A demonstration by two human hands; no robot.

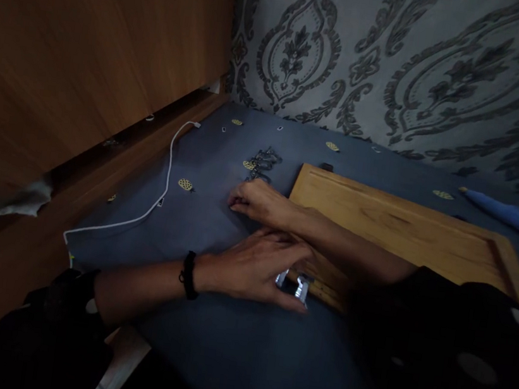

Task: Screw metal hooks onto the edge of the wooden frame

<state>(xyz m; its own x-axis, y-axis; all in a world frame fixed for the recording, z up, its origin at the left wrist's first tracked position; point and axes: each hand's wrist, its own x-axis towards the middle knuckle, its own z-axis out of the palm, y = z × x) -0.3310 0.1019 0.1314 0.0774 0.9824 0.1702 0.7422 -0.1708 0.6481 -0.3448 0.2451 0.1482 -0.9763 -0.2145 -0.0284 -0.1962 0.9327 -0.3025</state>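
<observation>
My left hand [257, 264], with a black band at the wrist, lies flat with fingers stretched over a shiny metal piece [293, 284] at the near edge of a wooden board [408, 230]. My right hand [258, 201] reaches past it to the left, its fingers curled down on the blue patterned cloth [203, 334]; what they pinch, if anything, is hidden. Just beyond the right hand lies a small heap of dark metal rings or keys [264, 159].
A white cable [161, 197] runs along the cloth's left side beside a wooden cabinet [66, 61]. Patterned grey wallpaper [401, 60] stands behind. A blue folded object [515, 215] lies at the far right. Crumpled paper [22, 200] sits in the cabinet gap.
</observation>
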